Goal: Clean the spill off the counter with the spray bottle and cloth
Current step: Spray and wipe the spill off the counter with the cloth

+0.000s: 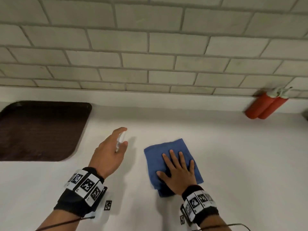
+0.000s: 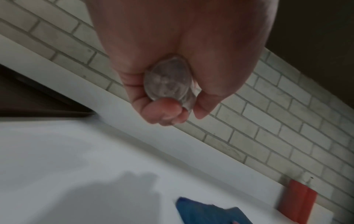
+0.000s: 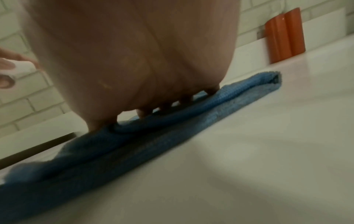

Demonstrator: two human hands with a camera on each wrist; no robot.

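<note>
My left hand (image 1: 110, 150) hovers above the white counter (image 1: 233, 147) and grips a small clear spray bottle (image 1: 120, 139), its fingers curled round it. In the left wrist view the clear bottle (image 2: 168, 80) shows its round base between curled fingers (image 2: 162, 110) and thumb. A folded blue cloth (image 1: 166, 150) lies flat on the counter to the right of that hand. My right hand (image 1: 178, 170) presses down on the blue cloth (image 3: 172, 124) with fingers spread and straight. I can make out no spill on the counter.
A dark brown mat (image 1: 40, 130) lies on the counter at the far left. Two red cylinders (image 1: 265, 105) with pale tops stand against the white brick wall (image 1: 150, 47) at the back right.
</note>
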